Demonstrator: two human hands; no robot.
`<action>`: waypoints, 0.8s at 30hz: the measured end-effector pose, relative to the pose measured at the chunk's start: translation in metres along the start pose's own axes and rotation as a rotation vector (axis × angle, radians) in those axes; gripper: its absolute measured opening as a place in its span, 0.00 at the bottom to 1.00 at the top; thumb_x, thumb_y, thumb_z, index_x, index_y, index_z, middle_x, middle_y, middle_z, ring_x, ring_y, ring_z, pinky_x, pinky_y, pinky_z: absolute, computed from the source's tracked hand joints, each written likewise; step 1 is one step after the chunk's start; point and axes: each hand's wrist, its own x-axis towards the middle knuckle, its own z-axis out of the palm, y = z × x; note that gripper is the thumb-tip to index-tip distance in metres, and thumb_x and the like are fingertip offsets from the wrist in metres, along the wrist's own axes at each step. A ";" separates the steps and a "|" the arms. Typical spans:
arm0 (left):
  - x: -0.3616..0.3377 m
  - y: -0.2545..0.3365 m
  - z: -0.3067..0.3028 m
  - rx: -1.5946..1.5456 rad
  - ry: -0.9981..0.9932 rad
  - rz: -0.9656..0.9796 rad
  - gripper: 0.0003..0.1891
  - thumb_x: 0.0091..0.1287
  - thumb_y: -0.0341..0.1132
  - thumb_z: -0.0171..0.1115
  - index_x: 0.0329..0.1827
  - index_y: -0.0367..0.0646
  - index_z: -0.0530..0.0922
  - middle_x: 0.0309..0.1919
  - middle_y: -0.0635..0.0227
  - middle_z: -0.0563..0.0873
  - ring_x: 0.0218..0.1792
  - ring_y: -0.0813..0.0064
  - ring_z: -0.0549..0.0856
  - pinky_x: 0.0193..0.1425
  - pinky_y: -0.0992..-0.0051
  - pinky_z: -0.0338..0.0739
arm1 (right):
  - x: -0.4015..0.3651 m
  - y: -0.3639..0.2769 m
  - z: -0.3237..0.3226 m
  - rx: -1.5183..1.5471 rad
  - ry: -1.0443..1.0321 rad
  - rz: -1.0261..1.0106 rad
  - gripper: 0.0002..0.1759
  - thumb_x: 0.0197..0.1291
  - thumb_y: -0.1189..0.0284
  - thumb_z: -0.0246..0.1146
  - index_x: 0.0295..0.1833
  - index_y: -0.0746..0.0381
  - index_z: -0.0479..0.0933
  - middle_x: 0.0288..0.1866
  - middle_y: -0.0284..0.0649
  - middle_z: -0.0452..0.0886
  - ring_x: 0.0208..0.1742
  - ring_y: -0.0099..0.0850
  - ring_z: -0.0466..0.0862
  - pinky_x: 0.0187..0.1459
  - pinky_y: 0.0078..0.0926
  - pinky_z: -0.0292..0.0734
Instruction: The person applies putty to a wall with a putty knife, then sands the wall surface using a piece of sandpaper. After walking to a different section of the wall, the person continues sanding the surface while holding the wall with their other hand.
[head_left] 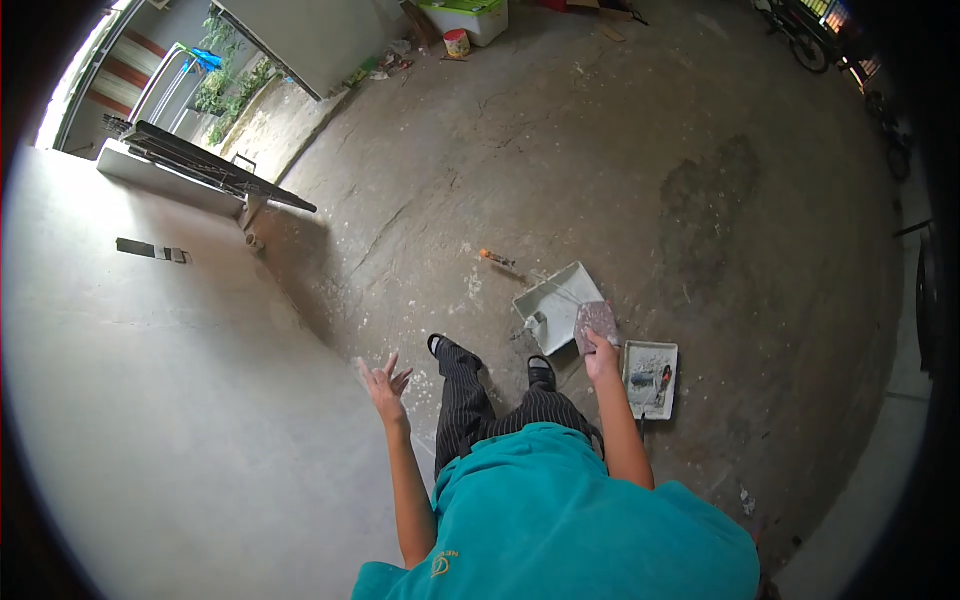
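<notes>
My left hand [385, 387] is raised beside the pale wall [300, 440], its fingers spread and nothing in them. My right hand [602, 358] grips the lower edge of a dusty reddish sheet [594, 322] that looks like sandpaper. Behind the sheet, a white tray [549, 300] lies on the floor with pale residue and a whitish tool at its left corner. To the right of my right hand sits a smaller white tray [651, 355] holding a paint roller [643, 380] and a red-and-black handled tool [666, 376].
An orange-handled tool [497, 259] lies on the stained concrete floor [560, 150]. A dark metal gate [215, 165] juts from the wall at upper left. At the top stand a red-and-white bucket [456, 42] and a green-lidded bin [478, 20]. A bicycle [808, 50] is at upper right.
</notes>
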 end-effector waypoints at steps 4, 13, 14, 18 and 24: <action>0.047 -0.008 0.012 0.005 -0.054 -0.010 0.34 0.70 0.49 0.45 0.72 0.50 0.39 0.54 0.56 0.77 0.40 0.65 0.84 0.46 0.71 0.75 | -0.008 -0.018 0.035 0.041 -0.110 0.043 0.27 0.48 0.89 0.56 0.57 0.63 0.69 0.51 0.42 0.75 0.54 0.37 0.75 0.57 0.35 0.70; 0.157 0.040 0.046 0.124 -0.582 -0.053 0.28 0.67 0.42 0.54 0.66 0.37 0.60 0.49 0.58 0.79 0.39 0.72 0.82 0.46 0.75 0.73 | -0.020 0.059 0.244 0.046 -0.444 0.363 0.17 0.58 0.81 0.55 0.54 0.70 0.70 0.53 0.44 0.76 0.53 0.34 0.77 0.59 0.31 0.70; 0.168 0.042 0.038 0.101 -0.564 -0.039 0.28 0.67 0.42 0.54 0.66 0.37 0.60 0.49 0.58 0.79 0.39 0.72 0.82 0.46 0.75 0.73 | -0.022 0.082 0.272 -0.005 -0.475 0.395 0.17 0.59 0.80 0.55 0.55 0.69 0.70 0.53 0.43 0.76 0.53 0.34 0.77 0.59 0.31 0.70; 0.215 0.060 -0.002 -0.004 -0.470 -0.080 0.29 0.64 0.41 0.59 0.63 0.31 0.64 0.43 0.59 0.80 0.36 0.75 0.82 0.42 0.79 0.74 | -0.052 0.172 0.384 -0.187 -0.676 0.415 0.13 0.60 0.77 0.55 0.52 0.66 0.71 0.47 0.40 0.78 0.46 0.32 0.79 0.49 0.29 0.75; 0.257 0.085 -0.085 -0.122 -0.115 -0.127 0.25 0.60 0.38 0.64 0.57 0.32 0.70 0.30 0.69 0.82 0.26 0.83 0.79 0.28 0.84 0.71 | -0.093 0.248 0.467 -0.346 -0.856 0.512 0.09 0.62 0.74 0.56 0.46 0.63 0.71 0.38 0.35 0.77 0.37 0.25 0.78 0.37 0.22 0.75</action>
